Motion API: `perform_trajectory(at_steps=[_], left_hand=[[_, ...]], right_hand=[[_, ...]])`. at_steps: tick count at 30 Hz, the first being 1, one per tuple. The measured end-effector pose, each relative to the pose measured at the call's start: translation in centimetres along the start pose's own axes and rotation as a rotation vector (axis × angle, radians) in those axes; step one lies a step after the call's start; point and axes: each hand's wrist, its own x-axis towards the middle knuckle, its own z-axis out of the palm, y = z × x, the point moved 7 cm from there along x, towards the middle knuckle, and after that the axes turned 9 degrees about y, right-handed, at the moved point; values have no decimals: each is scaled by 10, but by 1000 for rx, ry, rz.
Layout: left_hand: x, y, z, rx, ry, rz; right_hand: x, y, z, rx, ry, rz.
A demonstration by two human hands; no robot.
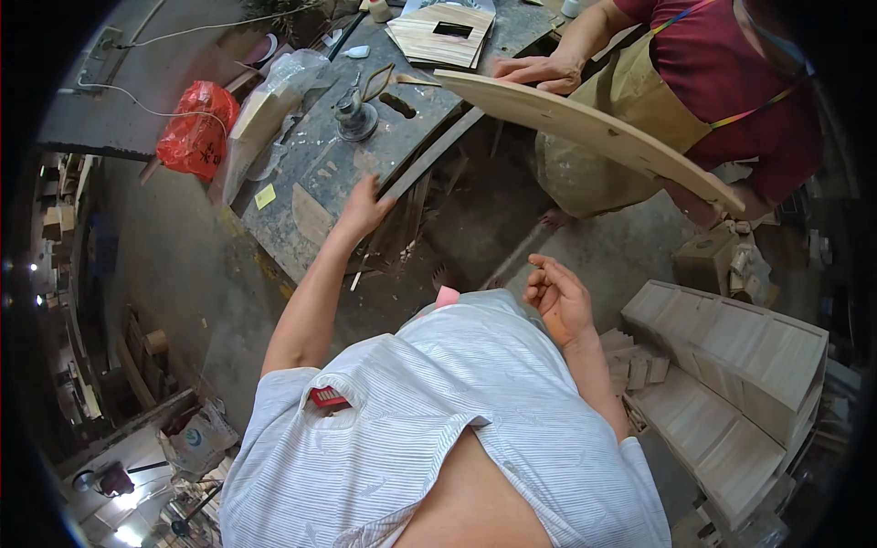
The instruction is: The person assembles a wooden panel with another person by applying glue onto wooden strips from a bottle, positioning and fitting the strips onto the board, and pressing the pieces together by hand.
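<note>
Just now the left hand [364, 208] lies flat and spread on a strip [429, 157] at the bench [315, 169] edge; the right hand [559, 297] hangs empty, loosely curled. A co-worker's curved board [585, 128] swings near, and could knock the strip or hand. Dusty bench, scrap-littered concrete floor, stacked boxes [731, 352] right.

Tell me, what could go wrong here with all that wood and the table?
The left hand rests on the workbench edge beside a loose strip; it might get a splinter or a pinch if the strip shifts. The co-worker holds a long curved board over the bench; swung round, it could hit the reaching arm. The right hand hangs free near stacked wooden boxes, which could perhaps topple if bumped.
</note>
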Motion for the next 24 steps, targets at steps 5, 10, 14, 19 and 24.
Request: perform_trajectory(at_steps=[5,10,14,19,24], left_hand=[[-48,-86,-26,408,-296,-309],[-74,-142,-34,408,-243,-338],[-69,-161,-31,379,-286,-453],[-68,-179,-25,384,-244,-454],[-66,-182,-21,391,-189,-426]], right_hand=[[2,-1,-8,-13,90,-2],[16,2,14,-76,57,38],[22,14,15,-152,84,87],[28,32,-12,-241,163,183],[38,56,-49,-336,214,234]])
